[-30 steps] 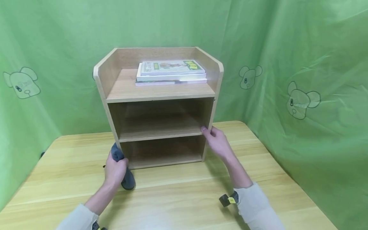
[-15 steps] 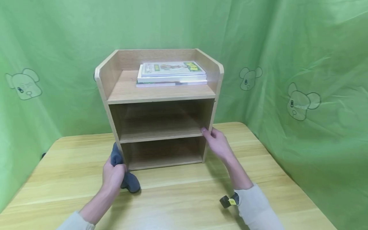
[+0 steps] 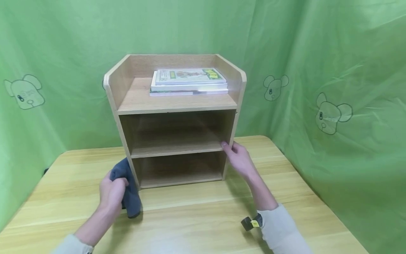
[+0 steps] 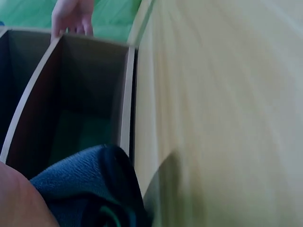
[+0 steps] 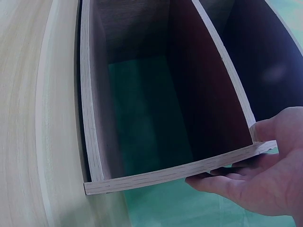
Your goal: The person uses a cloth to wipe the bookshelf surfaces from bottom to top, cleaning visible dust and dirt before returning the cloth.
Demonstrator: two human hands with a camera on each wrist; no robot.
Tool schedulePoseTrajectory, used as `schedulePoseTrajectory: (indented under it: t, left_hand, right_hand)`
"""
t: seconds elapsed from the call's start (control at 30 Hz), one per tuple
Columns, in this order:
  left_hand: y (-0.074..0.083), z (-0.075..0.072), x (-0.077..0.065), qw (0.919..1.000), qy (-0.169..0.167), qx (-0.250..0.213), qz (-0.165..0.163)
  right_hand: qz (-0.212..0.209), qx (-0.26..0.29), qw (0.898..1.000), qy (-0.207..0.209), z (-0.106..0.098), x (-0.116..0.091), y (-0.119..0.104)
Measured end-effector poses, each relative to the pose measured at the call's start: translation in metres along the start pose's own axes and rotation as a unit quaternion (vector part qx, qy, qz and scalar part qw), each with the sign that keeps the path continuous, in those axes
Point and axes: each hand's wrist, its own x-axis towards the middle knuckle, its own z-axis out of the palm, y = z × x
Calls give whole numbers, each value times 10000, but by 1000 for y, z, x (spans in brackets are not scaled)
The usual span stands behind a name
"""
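A small wooden shelf unit point(image 3: 177, 155) with three levels stands on the table. My left hand point(image 3: 111, 192) grips a dark blue-grey cloth point(image 3: 130, 197) beside the unit's lower left side panel. In the left wrist view the folded cloth point(image 4: 90, 184) fills the bottom left, in front of the lower compartment. My right hand point(image 3: 239, 158) holds the right side panel, thumb on the front end of the middle shelf. From the right wrist view, the fingers point(image 5: 218, 187) lie along the panel's outer face and the thumb rests on the inner side.
Several books point(image 3: 190, 81) lie stacked on the unit's top level, between raised side walls. Light wood table point(image 3: 190, 218) surrounds the unit. Green curtains point(image 3: 349, 158) with drawn animal heads hang behind and along both sides.
My left hand has moved left and slightly toward me with the cloth, which now hangs more spread out along the side panel. The right hand keeps its place on the unit.
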Motion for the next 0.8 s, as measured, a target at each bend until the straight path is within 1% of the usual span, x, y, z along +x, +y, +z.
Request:
schedulePoseTrajectory:
  t: [0.13,0.23,0.3,0.37,0.43,0.5,0.57,0.6,0.67,0.7,0.8]
  left_hand:
    - [8,-16,12,9990,53,414,141]
    - [16,-32,22,9967,85,728,357]
    - [23,-45,30,9921,200,1096,585]
    - [29,-59,38,9841,366,1517,848]
    - [34,-73,47,9698,502,2063,1199]
    - [37,-87,57,9510,563,2616,1551]
    - [39,-101,67,9256,623,3219,1892]
    - [39,-107,73,9131,635,3496,2002]
    - [38,-120,83,8924,653,3954,2073]
    - [37,-126,88,8841,679,4134,2069]
    - [36,-145,99,8661,818,4502,2014]
  right_hand:
    - [2,-6,10000,32,0,-1,-1]
    - [12,-37,10000,1,0,-1,-2]
    - [21,-55,10000,-16,0,-1,-2]
    - [30,-73,10000,-24,-1,-1,-1]
    - [42,-91,9999,-26,-2,0,-1]
    - [37,-103,9999,-22,-2,0,0]
    - [24,-120,9999,-23,-3,1,0]
    - [22,-117,9999,-25,-3,1,0]
    - [30,-86,10000,-21,-3,0,1]
    - [36,-93,9999,-29,-2,0,0]
    - [113,4,9999,-59,-1,-2,0]
